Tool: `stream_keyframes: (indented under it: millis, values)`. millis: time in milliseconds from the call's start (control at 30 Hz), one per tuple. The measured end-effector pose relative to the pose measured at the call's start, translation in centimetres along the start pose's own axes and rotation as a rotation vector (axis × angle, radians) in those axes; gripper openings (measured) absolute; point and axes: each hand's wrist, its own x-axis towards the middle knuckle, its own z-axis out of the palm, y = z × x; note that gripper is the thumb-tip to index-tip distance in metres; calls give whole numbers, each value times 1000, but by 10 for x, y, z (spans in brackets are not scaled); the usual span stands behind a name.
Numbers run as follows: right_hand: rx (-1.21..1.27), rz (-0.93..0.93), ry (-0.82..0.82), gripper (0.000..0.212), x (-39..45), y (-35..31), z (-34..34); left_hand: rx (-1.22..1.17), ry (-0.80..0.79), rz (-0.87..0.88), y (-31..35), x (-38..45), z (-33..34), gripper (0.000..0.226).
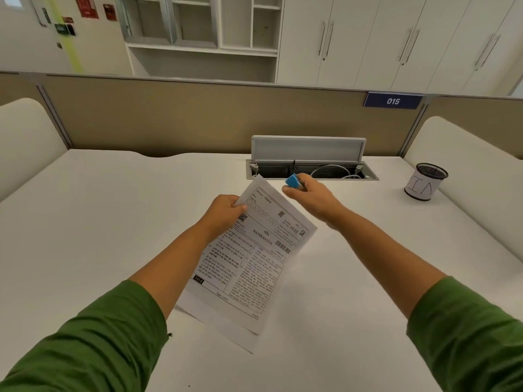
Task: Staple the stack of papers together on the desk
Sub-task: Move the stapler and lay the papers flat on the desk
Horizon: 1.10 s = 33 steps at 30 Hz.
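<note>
A stack of printed papers (pixel 249 261) with a "MATHEMATICS" heading is held tilted above the white desk (pixel 99 222). My left hand (pixel 223 213) grips the stack at its upper left edge, thumb on top. My right hand (pixel 311 198) is shut on a small blue stapler (pixel 293 181), just right of the stack's top corner and apart from the paper. The lower sheets fan out slightly at the bottom edge.
An open cable tray (pixel 311 168) with a raised lid and white cables sits at the desk's back. A black mesh pen cup (pixel 424 185) with a white label stands at the far right. A beige partition (pixel 184 117) runs behind the desk.
</note>
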Motion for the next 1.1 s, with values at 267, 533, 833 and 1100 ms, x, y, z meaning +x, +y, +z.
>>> stream_keyframes:
  millis: [267,533,833,1100]
  values:
    - [-597,-162,-67,63,19,-5,-14,99,-125,22,6,-6,-1,15]
    - [-694,-263,-108,62,28,-11,-7,181,-129,47,12,-5,2,15]
    - [-469,-291,-101,24,29,-10,6,195,-98,68,12,-2,1,16]
    - [-402,-325,76,20,28,-8,13,177,-72,97,13,2,-1,16]
